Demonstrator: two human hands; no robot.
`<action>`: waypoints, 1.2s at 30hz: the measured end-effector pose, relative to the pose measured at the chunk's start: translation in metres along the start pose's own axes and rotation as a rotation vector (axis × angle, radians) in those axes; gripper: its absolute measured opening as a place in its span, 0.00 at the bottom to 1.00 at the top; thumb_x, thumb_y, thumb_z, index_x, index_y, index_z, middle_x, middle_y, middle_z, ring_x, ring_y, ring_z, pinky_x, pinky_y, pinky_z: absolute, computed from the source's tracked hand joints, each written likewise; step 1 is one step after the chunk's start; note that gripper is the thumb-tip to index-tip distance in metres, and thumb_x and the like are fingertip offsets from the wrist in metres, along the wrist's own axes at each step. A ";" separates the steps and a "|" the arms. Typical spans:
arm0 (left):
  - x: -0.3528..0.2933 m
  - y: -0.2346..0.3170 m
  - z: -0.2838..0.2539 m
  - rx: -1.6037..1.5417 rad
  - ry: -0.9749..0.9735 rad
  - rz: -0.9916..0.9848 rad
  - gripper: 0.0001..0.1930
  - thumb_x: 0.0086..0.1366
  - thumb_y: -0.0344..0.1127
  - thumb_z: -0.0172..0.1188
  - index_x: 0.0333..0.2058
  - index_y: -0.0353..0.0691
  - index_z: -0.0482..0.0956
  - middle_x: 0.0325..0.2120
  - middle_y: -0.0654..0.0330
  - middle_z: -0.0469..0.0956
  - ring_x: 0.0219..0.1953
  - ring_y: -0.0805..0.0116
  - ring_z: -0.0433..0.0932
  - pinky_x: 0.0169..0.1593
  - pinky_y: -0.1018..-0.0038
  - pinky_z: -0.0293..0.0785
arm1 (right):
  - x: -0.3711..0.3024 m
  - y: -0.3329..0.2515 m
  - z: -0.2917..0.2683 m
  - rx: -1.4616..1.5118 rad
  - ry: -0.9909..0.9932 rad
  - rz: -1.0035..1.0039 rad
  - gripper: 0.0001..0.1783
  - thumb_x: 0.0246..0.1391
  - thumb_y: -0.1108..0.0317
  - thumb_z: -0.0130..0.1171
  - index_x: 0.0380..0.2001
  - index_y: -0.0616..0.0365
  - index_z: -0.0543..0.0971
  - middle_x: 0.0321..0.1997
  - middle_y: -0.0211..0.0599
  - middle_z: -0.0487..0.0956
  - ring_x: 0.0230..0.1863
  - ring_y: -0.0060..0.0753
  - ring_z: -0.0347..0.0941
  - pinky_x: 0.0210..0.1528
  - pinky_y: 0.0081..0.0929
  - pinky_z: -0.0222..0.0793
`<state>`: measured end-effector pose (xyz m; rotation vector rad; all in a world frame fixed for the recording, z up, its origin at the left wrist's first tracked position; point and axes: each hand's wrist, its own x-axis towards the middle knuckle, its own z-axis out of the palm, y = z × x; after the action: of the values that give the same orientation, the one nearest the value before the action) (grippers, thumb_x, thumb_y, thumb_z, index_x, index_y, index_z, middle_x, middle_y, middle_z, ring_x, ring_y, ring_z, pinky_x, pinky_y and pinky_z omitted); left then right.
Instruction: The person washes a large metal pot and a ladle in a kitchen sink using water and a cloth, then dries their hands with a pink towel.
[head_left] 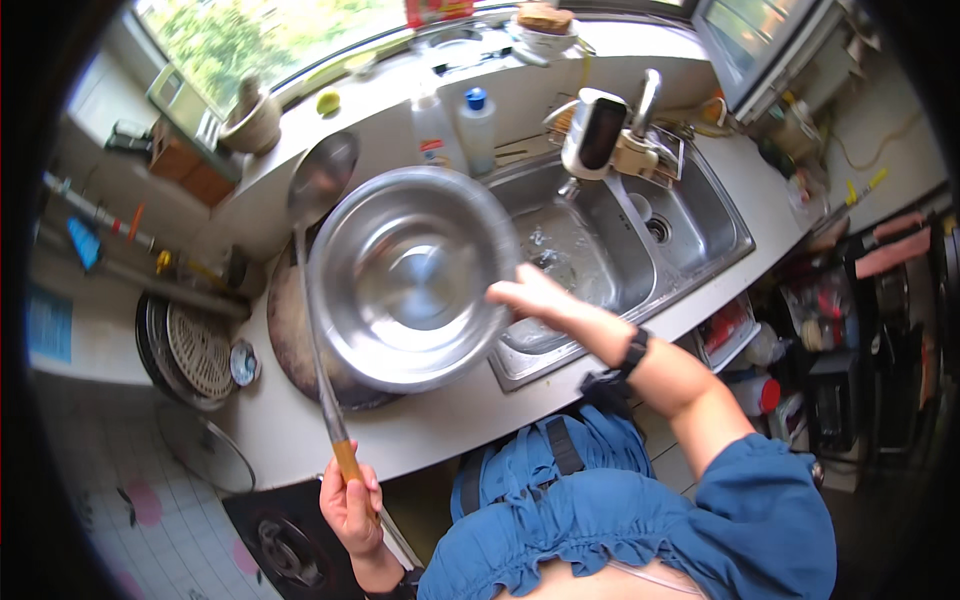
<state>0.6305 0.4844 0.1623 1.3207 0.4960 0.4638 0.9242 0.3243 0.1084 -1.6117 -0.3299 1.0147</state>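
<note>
My left hand (351, 500) is closed round the wooden handle of a long metal ladle (326, 172), whose bowl points up toward the windowsill. A wide stainless steel basin (415, 365) is in my right hand (535, 300), which grips its right rim with the thumb on the near side; some of the fingers are hidden behind the rim. The basin is tipped so that its inside faces me, and it looks bare apart from reflections. The ladle's shaft passes along the basin's left edge. Behind the basin, a large brownish round pan or lid (287, 325) is partly covered.
To the right is a double steel sink (625, 225) with a faucet (650, 95). Plastic bottles (478, 130) stand behind the basin. A stone mortar (252, 125) sits on the sill. Dark racks with a perforated plate (200, 350) and a stove (285, 545) are at left.
</note>
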 end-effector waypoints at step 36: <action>-0.047 -0.009 0.104 0.025 0.498 -0.309 0.27 0.56 0.36 0.54 0.49 0.26 0.55 0.20 0.57 0.66 0.16 0.76 0.63 0.17 0.85 0.59 | 0.204 0.221 -0.143 -1.721 -0.635 0.165 0.20 0.40 0.60 0.48 0.36 0.58 0.76 0.43 0.40 0.74 0.46 0.41 0.69 0.46 0.34 0.63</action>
<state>0.6541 0.3735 0.1753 1.1214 1.1048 0.5286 1.0855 0.3002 -0.1820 -2.7147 -1.9117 1.4362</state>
